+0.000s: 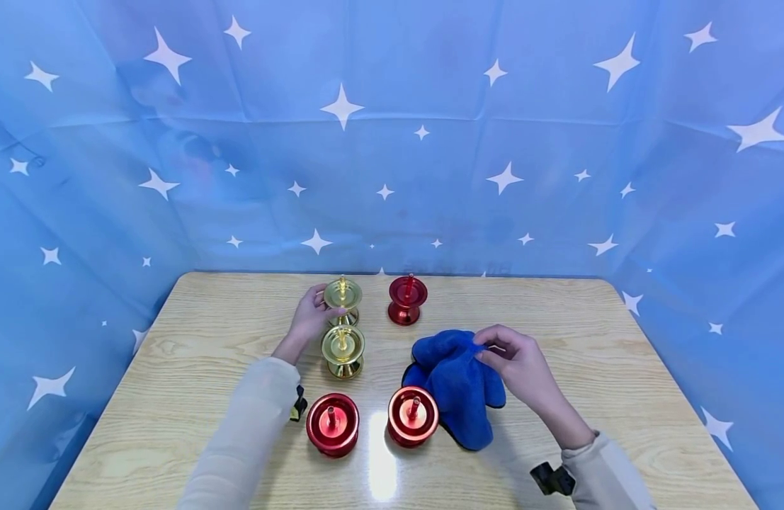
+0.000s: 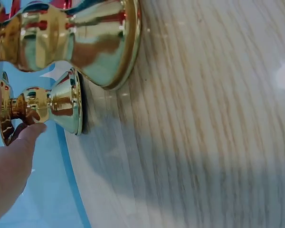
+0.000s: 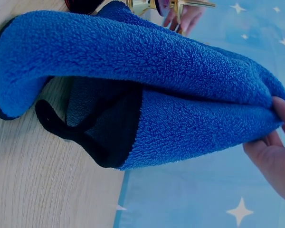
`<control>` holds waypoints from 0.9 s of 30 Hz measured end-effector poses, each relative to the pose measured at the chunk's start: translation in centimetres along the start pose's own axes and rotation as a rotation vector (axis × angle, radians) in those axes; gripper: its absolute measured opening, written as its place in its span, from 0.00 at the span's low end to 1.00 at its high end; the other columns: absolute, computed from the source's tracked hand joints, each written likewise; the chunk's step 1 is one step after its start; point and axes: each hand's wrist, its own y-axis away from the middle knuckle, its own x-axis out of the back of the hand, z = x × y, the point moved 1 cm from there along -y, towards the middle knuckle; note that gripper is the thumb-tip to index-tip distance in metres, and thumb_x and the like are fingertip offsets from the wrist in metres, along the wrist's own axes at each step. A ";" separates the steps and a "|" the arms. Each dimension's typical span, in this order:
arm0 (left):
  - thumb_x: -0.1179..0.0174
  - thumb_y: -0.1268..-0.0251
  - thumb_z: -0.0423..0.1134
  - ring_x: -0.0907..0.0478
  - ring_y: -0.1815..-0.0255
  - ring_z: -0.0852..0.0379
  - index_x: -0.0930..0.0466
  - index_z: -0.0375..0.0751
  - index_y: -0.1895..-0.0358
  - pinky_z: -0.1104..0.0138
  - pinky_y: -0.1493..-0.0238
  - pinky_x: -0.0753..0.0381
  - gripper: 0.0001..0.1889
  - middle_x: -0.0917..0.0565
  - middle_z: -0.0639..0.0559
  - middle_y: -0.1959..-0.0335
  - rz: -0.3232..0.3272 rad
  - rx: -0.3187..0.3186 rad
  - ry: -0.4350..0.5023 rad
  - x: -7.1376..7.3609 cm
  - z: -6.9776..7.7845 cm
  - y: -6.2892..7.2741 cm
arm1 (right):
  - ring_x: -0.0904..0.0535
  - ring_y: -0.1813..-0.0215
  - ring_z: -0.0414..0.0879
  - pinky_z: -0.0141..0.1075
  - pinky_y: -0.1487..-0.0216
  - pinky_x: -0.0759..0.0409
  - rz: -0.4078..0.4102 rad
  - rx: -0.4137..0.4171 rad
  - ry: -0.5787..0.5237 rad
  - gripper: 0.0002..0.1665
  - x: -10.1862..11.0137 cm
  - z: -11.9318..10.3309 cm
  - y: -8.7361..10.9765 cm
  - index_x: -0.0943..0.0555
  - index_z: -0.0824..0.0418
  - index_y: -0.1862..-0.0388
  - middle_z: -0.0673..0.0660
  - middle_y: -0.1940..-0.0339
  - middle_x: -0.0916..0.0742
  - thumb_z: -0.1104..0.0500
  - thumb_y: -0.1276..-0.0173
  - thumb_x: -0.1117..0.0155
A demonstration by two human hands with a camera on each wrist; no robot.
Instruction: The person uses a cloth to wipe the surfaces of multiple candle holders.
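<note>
At the back of the table my left hand [image 1: 312, 314] grips a gold candle holder [image 1: 343, 294] with a spike in its dish. In the left wrist view the thumb lies against the stem of that holder [image 2: 38, 102], whose base stands at the tabletop. A second gold candle holder [image 1: 343, 350] stands just in front of it. My right hand [image 1: 510, 356] pinches the raised middle of a blue towel [image 1: 458, 389]; the towel hangs in folds, its lower edges near the table. In the right wrist view the towel [image 3: 133, 52] shows a black border and a loop.
Red candle holders stand about: one at the back [image 1: 407, 301], one at the front left [image 1: 333, 425], and one [image 1: 413, 416] close beside the towel's left edge. The wooden table [image 1: 621, 397] ends at a blue star-patterned curtain [image 1: 392, 142] behind and at both sides.
</note>
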 end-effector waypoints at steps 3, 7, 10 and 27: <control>0.37 0.46 0.30 0.34 0.40 0.41 0.48 0.31 0.33 0.58 0.42 0.32 0.38 0.33 0.32 0.40 -0.006 -0.004 -0.071 -0.1 0.0 -0.1 | 0.22 0.59 0.40 0.30 0.60 0.22 -0.003 -0.007 0.007 0.08 0.0 0.0 0.0 0.21 0.67 0.64 0.60 0.60 0.19 0.75 0.42 0.40; 0.36 0.46 0.34 0.30 0.43 0.41 0.47 0.35 0.32 0.57 0.45 0.29 0.39 0.30 0.33 0.42 0.002 0.001 -0.172 -0.2 0.3 -0.2 | 0.22 0.59 0.41 0.30 0.59 0.22 -0.008 -0.016 0.021 0.08 0.0 0.1 0.0 0.21 0.66 0.64 0.60 0.59 0.19 0.74 0.42 0.40; 0.36 0.45 0.35 0.29 0.44 0.41 0.49 0.36 0.30 0.57 0.46 0.28 0.40 0.29 0.33 0.43 -0.015 0.014 -0.201 -0.3 0.5 -0.2 | 0.22 0.59 0.40 0.29 0.59 0.22 -0.013 -0.023 0.032 0.08 0.0 0.2 0.0 0.21 0.66 0.64 0.60 0.59 0.19 0.74 0.42 0.39; 0.44 0.37 0.35 0.38 0.37 0.40 0.50 0.31 0.31 0.55 0.39 0.36 0.34 0.37 0.32 0.37 0.010 0.068 -0.125 1.6 5.2 0.7 | 0.24 0.61 0.36 0.29 0.60 0.22 -0.010 -0.025 0.016 0.07 0.5 0.7 -0.1 0.21 0.67 0.63 0.60 0.60 0.19 0.74 0.41 0.41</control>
